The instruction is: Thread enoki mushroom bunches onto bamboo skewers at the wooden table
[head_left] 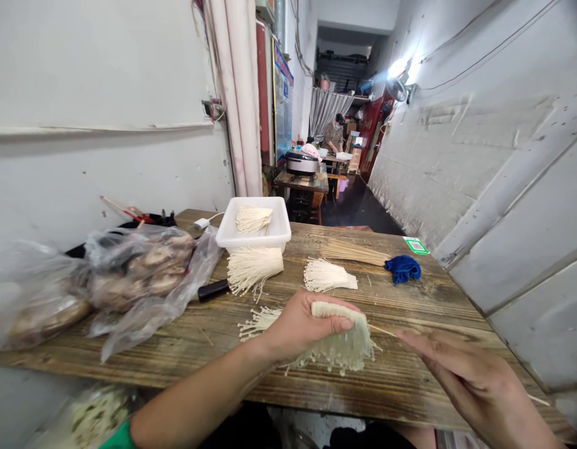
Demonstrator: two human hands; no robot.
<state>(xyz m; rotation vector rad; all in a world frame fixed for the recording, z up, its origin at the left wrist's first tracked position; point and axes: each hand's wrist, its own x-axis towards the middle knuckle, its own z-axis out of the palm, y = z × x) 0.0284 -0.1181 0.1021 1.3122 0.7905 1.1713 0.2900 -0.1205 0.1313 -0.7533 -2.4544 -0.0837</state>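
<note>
My left hand is closed on a flattened bunch of enoki mushrooms, its cut base up and its caps hanging toward the table. A thin bamboo skewer meets the bunch's right side; how deep its tip sits is hidden. Around that skewer my right hand is closed, fingers fairly straight, and the far end sticks out past the palm. Another enoki bunch lies partly behind my left hand. Farther back on the wood rest a small bunch and a thicker bunch.
A white plastic tub with enoki stands at the back. Loose skewers lie beside a blue cloth. A black knife handle and plastic bags of brown mushrooms are at left. Another person works far behind.
</note>
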